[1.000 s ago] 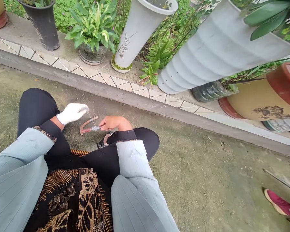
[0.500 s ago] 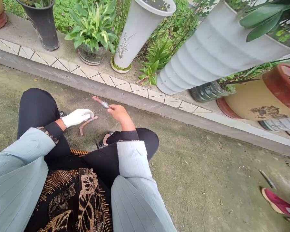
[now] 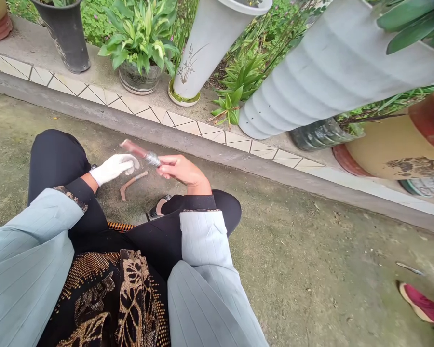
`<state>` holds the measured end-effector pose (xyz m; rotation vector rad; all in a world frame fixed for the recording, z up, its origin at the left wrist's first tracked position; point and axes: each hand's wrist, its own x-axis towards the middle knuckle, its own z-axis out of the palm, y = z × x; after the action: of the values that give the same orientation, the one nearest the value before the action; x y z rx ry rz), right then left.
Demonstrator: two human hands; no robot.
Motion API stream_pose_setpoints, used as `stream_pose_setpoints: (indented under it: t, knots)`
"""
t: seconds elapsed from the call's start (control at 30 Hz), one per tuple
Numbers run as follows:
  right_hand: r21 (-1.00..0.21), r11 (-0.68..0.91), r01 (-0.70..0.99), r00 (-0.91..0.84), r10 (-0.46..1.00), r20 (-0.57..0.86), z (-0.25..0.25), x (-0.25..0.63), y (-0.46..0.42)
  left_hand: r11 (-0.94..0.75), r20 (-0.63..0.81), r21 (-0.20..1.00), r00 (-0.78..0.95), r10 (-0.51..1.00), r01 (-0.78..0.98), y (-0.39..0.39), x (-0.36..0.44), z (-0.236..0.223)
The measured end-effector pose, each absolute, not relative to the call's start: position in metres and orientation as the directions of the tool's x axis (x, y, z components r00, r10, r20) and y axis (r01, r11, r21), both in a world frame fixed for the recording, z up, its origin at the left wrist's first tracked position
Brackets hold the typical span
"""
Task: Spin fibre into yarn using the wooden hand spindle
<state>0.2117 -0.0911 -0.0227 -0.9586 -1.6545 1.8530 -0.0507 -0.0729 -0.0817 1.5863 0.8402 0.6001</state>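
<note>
My right hand (image 3: 183, 170) is wrapped round one end of a reddish-brown stick (image 3: 134, 148) with silver wire (image 3: 152, 159) wound in a thick coil about its middle. The stick's far end points up and left, slightly smeared by motion. My left hand (image 3: 116, 167), in a white glove, is held just below that far end with its fingers curled; what they hold, if anything, cannot be made out. On the concrete below lies a bent brown stick (image 3: 127, 185) with a greyish wrap near its upper end, touched by neither hand.
Beyond my crossed legs runs a low tiled ledge (image 3: 159, 114) bearing potted plants, among them a tall white pot (image 3: 206, 46) and a ribbed grey pot (image 3: 292, 82). At the lower right are a person's red shoe (image 3: 421, 303) and a thin metallic strip (image 3: 410, 268).
The wire-wound stick has swung left and now reaches over my gloved hand. My right hand has turned, showing more of its fingers. A thin strand seen earlier between the hands no longer shows.
</note>
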Motion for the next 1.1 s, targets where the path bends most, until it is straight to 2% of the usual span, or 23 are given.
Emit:
stream_pose_setpoints:
  t: [0.07, 0.17, 0.27, 0.37, 0.47, 0.57, 0.67, 0.73, 0.8, 0.9, 1.0, 1.1]
  knots:
    - [-0.985, -0.167, -0.045, -0.444, 0.887, -0.13, -0.021, 0.216, -0.09, 0.032, -0.113, 0.989, 0.587, 0.802, 0.147, -0.073, -0.05, -0.081]
    - [-0.968, -0.239, -0.083, -0.237, 0.948, -0.214, -0.029, 0.213, -0.086, 0.034, -0.165, 0.977, 0.642, 0.749, 0.212, -0.076, -0.051, -0.077]
    - [-0.944, -0.329, 0.03, -0.124, 0.936, -0.33, -0.042, 0.207, -0.079, -0.015, -0.185, 0.96, 0.669, 0.72, 0.281, -0.079, -0.052, -0.07]
    - [-0.893, -0.376, 0.248, -0.047, 0.916, -0.398, -0.053, 0.203, -0.072, -0.141, -0.201, 0.901, 0.683, 0.702, 0.41, -0.079, -0.053, -0.062]
    - [-0.778, -0.308, 0.548, -0.053, 0.915, -0.4, -0.057, 0.202, -0.069, -0.29, -0.202, 0.808, 0.704, 0.681, 0.513, -0.078, -0.054, -0.056]
    - [-0.578, -0.194, 0.793, -0.102, 0.892, -0.44, -0.056, 0.201, -0.07, -0.365, -0.21, 0.741, 0.711, 0.672, 0.564, -0.076, -0.056, -0.054]
    - [-0.417, -0.115, 0.902, -0.182, 0.773, -0.607, -0.053, 0.198, -0.073, -0.426, -0.2, 0.686, 0.715, 0.67, 0.59, -0.074, -0.057, -0.059]
    - [-0.39, -0.063, 0.919, -0.261, 0.645, -0.718, -0.051, 0.195, -0.075, -0.452, -0.19, 0.666, 0.721, 0.667, 0.594, -0.074, -0.059, -0.065]
    - [-0.425, -0.048, 0.904, -0.345, 0.504, -0.792, -0.048, 0.193, -0.079, -0.454, -0.179, 0.672, 0.724, 0.667, 0.585, -0.073, -0.06, -0.071]
    - [-0.597, -0.108, 0.795, -0.537, 0.332, -0.776, -0.043, 0.194, -0.082, -0.389, -0.179, 0.727, 0.704, 0.687, 0.565, -0.072, -0.061, -0.073]
    - [-0.809, -0.155, 0.567, -0.737, 0.342, -0.582, -0.035, 0.2, -0.084, -0.24, -0.192, 0.834, 0.669, 0.718, 0.497, -0.07, -0.059, -0.071]
    - [-0.908, -0.153, 0.389, -0.803, 0.427, -0.416, -0.027, 0.207, -0.085, -0.083, -0.19, 0.933, 0.675, 0.713, 0.35, -0.07, -0.056, -0.078]
